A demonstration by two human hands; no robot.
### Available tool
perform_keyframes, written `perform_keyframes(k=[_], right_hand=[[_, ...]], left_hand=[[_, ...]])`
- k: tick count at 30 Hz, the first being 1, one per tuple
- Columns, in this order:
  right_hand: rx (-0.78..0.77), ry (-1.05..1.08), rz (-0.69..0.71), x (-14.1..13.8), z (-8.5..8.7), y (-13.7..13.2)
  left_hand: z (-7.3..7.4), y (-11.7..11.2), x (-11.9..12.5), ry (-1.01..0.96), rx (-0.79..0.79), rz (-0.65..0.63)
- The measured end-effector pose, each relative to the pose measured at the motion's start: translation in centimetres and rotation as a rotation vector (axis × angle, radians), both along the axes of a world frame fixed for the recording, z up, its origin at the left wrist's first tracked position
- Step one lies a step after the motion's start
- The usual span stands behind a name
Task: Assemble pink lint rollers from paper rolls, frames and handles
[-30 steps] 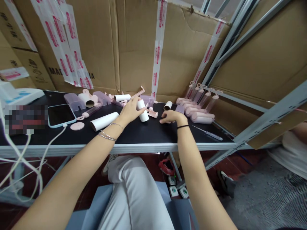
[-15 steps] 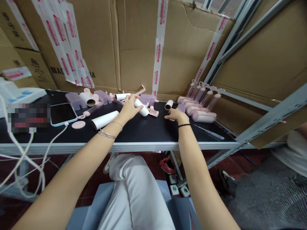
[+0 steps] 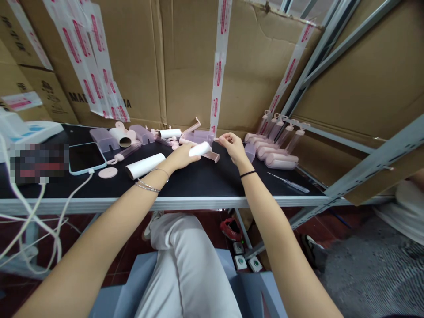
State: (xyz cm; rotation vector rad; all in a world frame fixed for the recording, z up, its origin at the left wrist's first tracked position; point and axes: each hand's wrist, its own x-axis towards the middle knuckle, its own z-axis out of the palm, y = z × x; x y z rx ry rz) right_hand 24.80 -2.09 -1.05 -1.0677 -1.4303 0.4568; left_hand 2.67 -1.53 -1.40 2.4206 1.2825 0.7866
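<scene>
My left hand (image 3: 180, 157) grips a short white paper roll (image 3: 199, 149) and holds it tilted just above the black tabletop (image 3: 198, 181). My right hand (image 3: 232, 146) is raised beside it, thumb and forefinger pinched together near the roll's far end. Whether they hold a small pink piece is unclear. A pink handle stick (image 3: 212, 156) lies on the table under the roll. A longer white roll (image 3: 145, 165) lies left of my left wrist.
Finished pink rollers (image 3: 276, 158) are stacked at the right by a slanted metal frame (image 3: 364, 168). Clear purple covers (image 3: 104, 139), a phone (image 3: 85, 157), a pink disc (image 3: 107, 172) and white cables (image 3: 49, 212) lie left. A thin tool (image 3: 288, 183) lies near the front right. Cardboard boxes (image 3: 185, 62) form the back wall. Another person (image 3: 404, 212) sits at far right.
My left hand lifted the white roll from standing on the table and tipped it sideways. My right hand rose off the table and moved left toward the roll, covering the spot of a short roll.
</scene>
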Motion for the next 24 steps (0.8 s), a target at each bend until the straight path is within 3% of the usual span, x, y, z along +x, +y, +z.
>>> perform_keyframes(k=[5,11,13,18,21,24], right_hand=[[0.145,0.114,0.106,-1.7,-0.3,0.1],[0.207,-0.103,0.225,-2.5,0.0,-1.2],[0.225,-0.191,0.260,-2.8,0.1,-1.7],[0.301,-0.380,0.324,-3.7,0.5,-2.9],[0.281,-0.420,0.286,-4.2,0.5,-3.2],[0.229,-0.362,0.163,-3.8,0.4,-2.7]], left_hand=[[-0.5,0.3,0.9,-0.328,-0.135,-0.199],[-1.9,1.2,0.8,-0.274,-0.209,-0.269],[-1.6,0.8,0.7,-0.279,-0.141,-0.263],[-0.1,-0.7,0.7,-0.351,0.194,-0.312],[0.5,-1.2,0.7,-0.290,0.309,-0.280],[0.6,-1.1,0.7,-0.243,0.325,-0.239]])
